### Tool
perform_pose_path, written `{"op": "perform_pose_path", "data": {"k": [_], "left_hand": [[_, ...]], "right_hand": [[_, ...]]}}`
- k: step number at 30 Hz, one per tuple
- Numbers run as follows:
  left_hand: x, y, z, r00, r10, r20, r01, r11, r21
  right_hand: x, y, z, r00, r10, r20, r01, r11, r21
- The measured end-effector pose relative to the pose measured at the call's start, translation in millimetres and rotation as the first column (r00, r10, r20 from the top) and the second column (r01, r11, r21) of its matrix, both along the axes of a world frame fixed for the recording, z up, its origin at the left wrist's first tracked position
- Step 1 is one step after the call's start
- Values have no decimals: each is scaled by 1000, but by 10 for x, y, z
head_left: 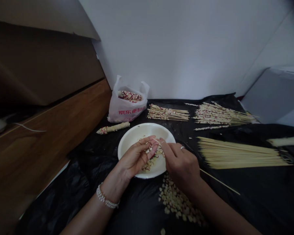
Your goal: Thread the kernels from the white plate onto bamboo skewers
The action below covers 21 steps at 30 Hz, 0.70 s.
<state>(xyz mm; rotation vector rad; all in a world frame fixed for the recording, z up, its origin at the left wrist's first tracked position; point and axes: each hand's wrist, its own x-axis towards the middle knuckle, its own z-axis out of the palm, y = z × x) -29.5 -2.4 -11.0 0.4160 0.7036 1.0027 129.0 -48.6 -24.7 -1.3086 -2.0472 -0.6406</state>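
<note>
A thin bamboo skewer (220,181) passes through my right hand (182,163), which is closed around it and wears a ring. Its light tip points left, above a white bowl (124,140). At that tip the fingers of my left hand (137,155) are pinched together, palm turned up; what sits between them is too small to make out. Inside the bowl lie loose corn kernels (149,164), cream and dark red, partly hidden by both hands. More pale kernels (176,202) are spread on the black plastic sheet (132,209) below my right forearm.
Behind the bowl stands a white plastic bag (127,112) with speckled corn cobs (129,96). A mostly stripped cob (114,127) lies left. Kernel-threaded skewers form two bundles (161,113) (213,114) near the wall; bare skewers (235,153) lie right. Wooden board (88,111) borders the left.
</note>
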Motion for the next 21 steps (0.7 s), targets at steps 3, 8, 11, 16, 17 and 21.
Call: {"op": "perform_pose_path", "data": {"k": [3,8,11,16,17,21], "left_hand": [[13,13,0,999,47,22,-46,998,-41],[16,-7,49,994,100,-37,-103,992,-75],[7,-18,50,997,50,-50,-52,998,-22],[10,-28,37,995,55,-85,-51,997,54],[12,-30,35,994,57,-90,-52,997,62],[19,-32,31,991,90,-104,-86,995,45]], "right_hand": [[-5,6,-7,1000,0,1,0,1000,-3],[2,9,-9,1000,11,0,-11,1000,-1],[2,5,-15,1000,17,-12,-17,1000,-3],[-13,-3,-16,1000,21,-16,-22,1000,-15],[-14,-5,-14,1000,21,-17,-21,1000,-13],[-14,-8,-11,1000,20,-13,-21,1000,-20]]}}
